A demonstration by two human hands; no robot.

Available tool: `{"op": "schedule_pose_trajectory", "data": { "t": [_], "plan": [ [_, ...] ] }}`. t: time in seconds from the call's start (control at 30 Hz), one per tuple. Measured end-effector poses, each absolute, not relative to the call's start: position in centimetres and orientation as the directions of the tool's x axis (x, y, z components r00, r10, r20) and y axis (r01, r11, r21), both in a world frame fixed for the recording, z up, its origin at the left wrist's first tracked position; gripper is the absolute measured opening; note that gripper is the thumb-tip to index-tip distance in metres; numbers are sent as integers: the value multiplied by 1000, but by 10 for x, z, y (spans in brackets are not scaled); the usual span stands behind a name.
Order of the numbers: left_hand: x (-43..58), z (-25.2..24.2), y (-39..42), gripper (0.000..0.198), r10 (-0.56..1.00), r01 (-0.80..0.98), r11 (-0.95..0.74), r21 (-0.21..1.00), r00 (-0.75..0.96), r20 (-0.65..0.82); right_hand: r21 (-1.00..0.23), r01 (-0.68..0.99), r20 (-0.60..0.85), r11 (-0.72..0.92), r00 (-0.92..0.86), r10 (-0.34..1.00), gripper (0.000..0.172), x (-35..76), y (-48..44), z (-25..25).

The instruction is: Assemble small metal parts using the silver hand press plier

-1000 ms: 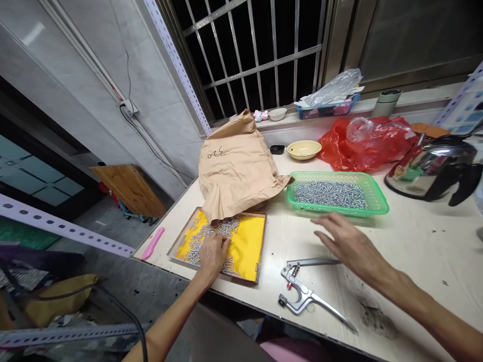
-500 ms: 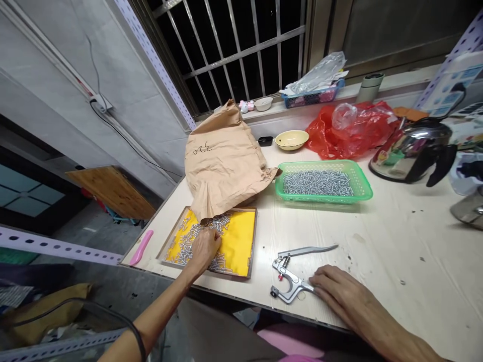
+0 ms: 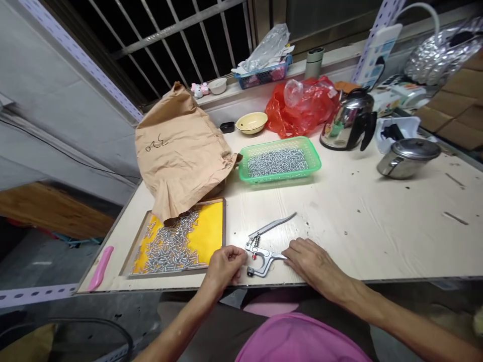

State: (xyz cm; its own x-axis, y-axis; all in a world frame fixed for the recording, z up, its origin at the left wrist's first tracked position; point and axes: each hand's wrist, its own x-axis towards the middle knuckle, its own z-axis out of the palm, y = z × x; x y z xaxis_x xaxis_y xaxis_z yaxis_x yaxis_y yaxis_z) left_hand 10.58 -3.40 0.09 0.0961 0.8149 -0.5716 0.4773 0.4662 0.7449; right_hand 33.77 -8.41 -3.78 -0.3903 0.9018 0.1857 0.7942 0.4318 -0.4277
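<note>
Metal hand pliers (image 3: pixel 266 259) with a spring and a small red part lie on the table. My right hand (image 3: pixel 313 261) has its fingers closed round the end of the pliers' lower handle. Beside the jaws, my left hand (image 3: pixel 226 264) is pinched; whatever its fingertips hold is too small to name. To the left, a shallow tray (image 3: pixel 224 221) with a yellow bottom (image 3: pixel 211 226) bears many small metal pieces (image 3: pixel 169 251). A green basket (image 3: pixel 279 176) farther back is filled with similar metal pieces (image 3: pixel 277 162).
A brown paper bag (image 3: pixel 181 151) overhangs the tray's back edge. A pink-handled tool (image 3: pixel 100 269) lies at the left table edge. Behind are a yellow bowl (image 3: pixel 251 123), red plastic bags (image 3: pixel 298 108), a kettle (image 3: pixel 349 120) and a lidded metal pot (image 3: pixel 407 158).
My left hand has left the metal pieces in the tray and moved right to the pliers' jaws. My right hand stays at the handle. The view has shifted to the right.
</note>
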Motion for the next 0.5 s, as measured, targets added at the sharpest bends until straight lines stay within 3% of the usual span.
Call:
{"op": "schedule_pose_trajectory", "data": {
  "t": [0.5],
  "plan": [
    [125, -16, -39, 35, 750, 462, 540, 704, 115, -651, -374, 838, 229, 398, -333, 915, 16, 349, -82, -42]
  ]
}}
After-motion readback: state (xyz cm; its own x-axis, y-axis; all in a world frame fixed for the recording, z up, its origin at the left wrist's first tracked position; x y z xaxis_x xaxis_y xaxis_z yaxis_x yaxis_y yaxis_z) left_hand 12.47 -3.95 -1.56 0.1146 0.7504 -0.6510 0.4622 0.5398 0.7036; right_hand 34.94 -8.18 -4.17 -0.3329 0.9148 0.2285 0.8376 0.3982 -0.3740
